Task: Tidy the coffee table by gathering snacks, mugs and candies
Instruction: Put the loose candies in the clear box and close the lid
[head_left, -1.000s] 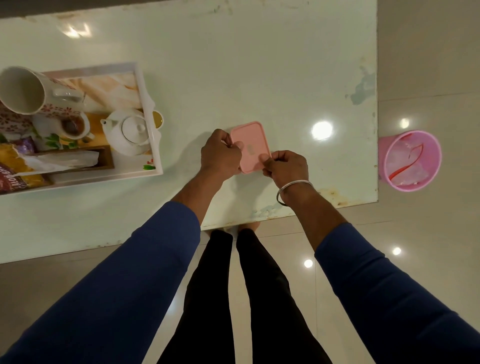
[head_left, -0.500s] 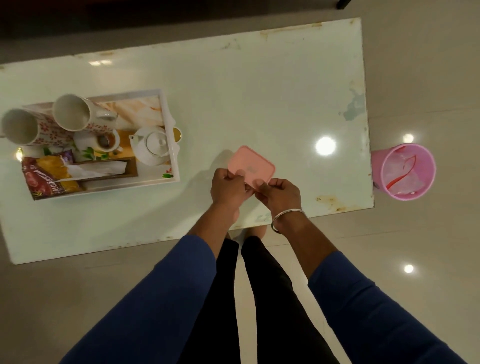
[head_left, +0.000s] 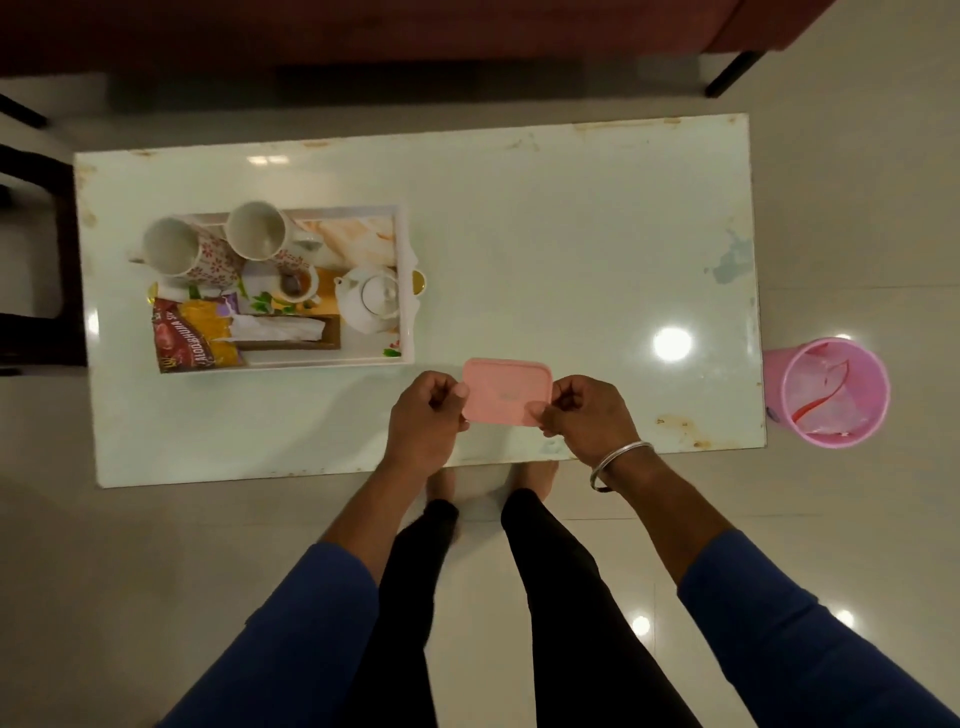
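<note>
I hold a flat pink box with a lid (head_left: 506, 391) level above the near edge of the white coffee table (head_left: 545, 249). My left hand (head_left: 423, 423) pinches its left side and my right hand (head_left: 584, 415) pinches its right side. A white tray (head_left: 406, 312) on the table's left half carries two flowered mugs (head_left: 218, 249), a small cup with dark liquid (head_left: 295, 285), a white teapot (head_left: 370, 304), a red and yellow snack packet (head_left: 195, 338) and a brown tissue holder (head_left: 291, 332).
A pink waste bin (head_left: 831, 392) with wrappers inside stands on the floor at the table's right end. A dark red sofa (head_left: 415, 36) runs along the far side. A dark chair (head_left: 31, 260) stands at the left. My bare feet are at the table's near edge.
The view has pulled back and up, so the whole table shows. The pink box has turned from tilted to level between my hands, which now grip it on opposite sides.
</note>
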